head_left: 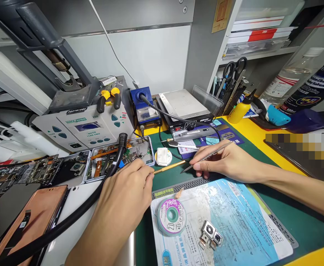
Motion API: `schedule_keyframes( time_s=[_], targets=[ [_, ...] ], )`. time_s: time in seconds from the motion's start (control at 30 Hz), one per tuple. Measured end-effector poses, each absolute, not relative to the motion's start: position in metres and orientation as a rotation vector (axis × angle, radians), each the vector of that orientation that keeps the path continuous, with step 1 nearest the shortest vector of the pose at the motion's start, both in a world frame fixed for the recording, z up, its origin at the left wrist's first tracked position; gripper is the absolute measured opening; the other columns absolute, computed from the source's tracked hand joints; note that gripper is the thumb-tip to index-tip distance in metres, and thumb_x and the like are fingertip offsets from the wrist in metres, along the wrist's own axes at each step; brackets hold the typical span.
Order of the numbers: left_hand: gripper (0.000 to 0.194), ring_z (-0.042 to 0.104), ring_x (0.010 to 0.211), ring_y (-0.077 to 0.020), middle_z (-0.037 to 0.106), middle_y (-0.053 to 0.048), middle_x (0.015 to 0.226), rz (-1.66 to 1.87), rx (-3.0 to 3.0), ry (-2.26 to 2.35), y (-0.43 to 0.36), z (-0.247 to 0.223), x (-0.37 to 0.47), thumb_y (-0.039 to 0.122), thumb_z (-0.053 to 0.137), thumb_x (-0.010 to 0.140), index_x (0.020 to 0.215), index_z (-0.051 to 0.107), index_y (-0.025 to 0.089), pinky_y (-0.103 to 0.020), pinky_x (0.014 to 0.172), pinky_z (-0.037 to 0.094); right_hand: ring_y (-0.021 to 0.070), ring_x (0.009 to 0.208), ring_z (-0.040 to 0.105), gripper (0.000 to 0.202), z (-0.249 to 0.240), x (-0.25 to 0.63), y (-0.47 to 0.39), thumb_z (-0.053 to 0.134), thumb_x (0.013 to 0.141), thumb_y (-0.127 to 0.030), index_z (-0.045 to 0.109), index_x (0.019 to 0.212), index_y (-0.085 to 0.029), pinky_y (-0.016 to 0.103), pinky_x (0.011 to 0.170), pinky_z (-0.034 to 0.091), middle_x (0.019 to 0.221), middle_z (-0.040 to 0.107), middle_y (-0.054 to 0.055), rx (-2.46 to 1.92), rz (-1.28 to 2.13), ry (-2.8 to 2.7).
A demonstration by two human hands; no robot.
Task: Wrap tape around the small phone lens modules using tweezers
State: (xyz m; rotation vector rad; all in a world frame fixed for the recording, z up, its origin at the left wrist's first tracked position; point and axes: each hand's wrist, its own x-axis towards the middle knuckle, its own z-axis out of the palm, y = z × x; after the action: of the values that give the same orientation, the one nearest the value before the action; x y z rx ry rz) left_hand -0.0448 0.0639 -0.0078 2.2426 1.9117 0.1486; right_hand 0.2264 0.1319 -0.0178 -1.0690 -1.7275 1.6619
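I see my right hand [223,162] at centre right of the frame pinching metal tweezers [206,158], tips down on the green mat [289,218]. My left hand [125,195], lower centre, grips the end of a thin brass-coloured tool [169,167]. Below them lie a solder wick spool [171,216] and a small camera module [210,234] on a blue sheet [234,214].

Workbench [264,136] with yellow top, partly covered by a dark green mat [295,218]. Back wall [156,55] of pale grey-white panels. Right: white shelf unit [262,55] holding stacked papers. Left: grey angled metal arm [40,40] over the bench. Lighting even, bright.
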Motion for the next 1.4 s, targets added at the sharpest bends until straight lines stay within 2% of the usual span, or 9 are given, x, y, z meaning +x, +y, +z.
schedule_keyframes(
  time_s=[0.3,0.4,0.57,0.67,0.77,0.8,1.0,1.4],
  targets=[
    [0.03,0.071,0.091,-0.0262,0.072,-0.002,0.108,0.173,2.217,1.938,0.064,-0.005,-0.042,0.02,0.047,0.103,0.104,0.076,0.025,-0.038,0.072,0.046,0.0149,0.061,0.069,0.021,-0.014,0.225,0.132,0.088,0.08,-0.036,0.085,0.084,-0.016,0.026,0.058,0.061,0.075,0.078,0.008,-1.07,1.702,-1.641],
    [0.028,0.069,0.09,-0.026,0.072,-0.002,0.107,0.295,2.2,1.918,0.064,-0.005,-0.041,0.021,0.049,0.101,0.105,0.077,0.023,-0.038,0.071,0.045,0.0147,0.059,0.07,0.022,-0.015,0.228,0.134,0.09,0.078,-0.034,0.085,0.086,-0.014,0.025,0.057,0.06,0.072,0.079,0.008,-1.077,1.742,-1.566],
    [0.022,0.064,0.076,-0.0186,0.069,-0.002,0.092,0.772,1.826,1.662,0.057,0.005,-0.035,0.031,0.058,0.097,0.1,0.078,0.022,-0.031,0.065,0.046,0.0123,0.06,0.071,0.024,-0.007,0.23,0.136,0.092,0.077,-0.033,0.084,0.088,-0.013,0.019,0.057,0.059,0.072,0.08,0.008,-1.085,1.847,-1.342],
    [0.024,0.055,0.056,-0.011,0.064,0.0,0.075,0.906,1.356,1.432,0.053,0.016,-0.031,0.039,0.066,0.093,0.099,0.078,0.019,-0.022,0.048,0.041,0.0095,0.058,0.07,0.024,0.004,0.228,0.132,0.092,0.078,-0.033,0.083,0.083,-0.012,0.015,0.054,0.057,0.07,0.078,0.006,-1.069,1.941,-1.224],
    [0.027,0.034,0.036,-0.0034,0.056,0.004,0.061,0.926,0.981,1.25,0.049,0.026,-0.027,0.038,0.068,0.09,0.099,0.078,0.014,-0.016,0.031,0.024,0.007,0.055,0.068,0.022,0.014,0.226,0.124,0.092,0.078,-0.032,0.083,0.082,-0.012,0.012,0.052,0.056,0.068,0.076,0.004,-1.028,2.02,-1.152],
    [0.026,0.032,0.032,-0.0023,0.056,0.004,0.059,0.908,0.9,1.198,0.048,0.029,-0.026,0.035,0.068,0.089,0.098,0.078,0.013,-0.014,0.029,0.023,0.0066,0.053,0.068,0.021,0.016,0.226,0.122,0.091,0.078,-0.031,0.083,0.082,-0.012,0.011,0.051,0.056,0.067,0.076,0.004,-1.009,2.034,-1.14],
    [0.019,0.04,0.033,-0.0031,0.072,-0.006,0.074,0.812,0.687,0.939,0.04,0.031,-0.012,0.02,0.066,0.085,0.097,0.077,0.009,-0.011,0.024,0.033,0.0121,0.057,0.072,0.02,0.023,0.223,0.109,0.092,0.077,-0.03,0.085,0.086,-0.013,0.015,0.047,0.055,0.069,0.079,0.008,-0.869,1.996,-1.172],
    [0.018,0.033,0.024,-0.0011,0.066,-0.001,0.063,0.75,0.762,0.841,0.035,0.032,-0.01,0.016,0.061,0.088,0.099,0.076,0.012,-0.01,0.023,0.028,0.0163,0.058,0.074,0.014,0.019,0.226,0.104,0.088,0.081,-0.022,0.086,0.094,-0.018,0.021,0.052,0.059,0.067,0.08,0.009,-0.743,1.947,-1.302]
  ],
)
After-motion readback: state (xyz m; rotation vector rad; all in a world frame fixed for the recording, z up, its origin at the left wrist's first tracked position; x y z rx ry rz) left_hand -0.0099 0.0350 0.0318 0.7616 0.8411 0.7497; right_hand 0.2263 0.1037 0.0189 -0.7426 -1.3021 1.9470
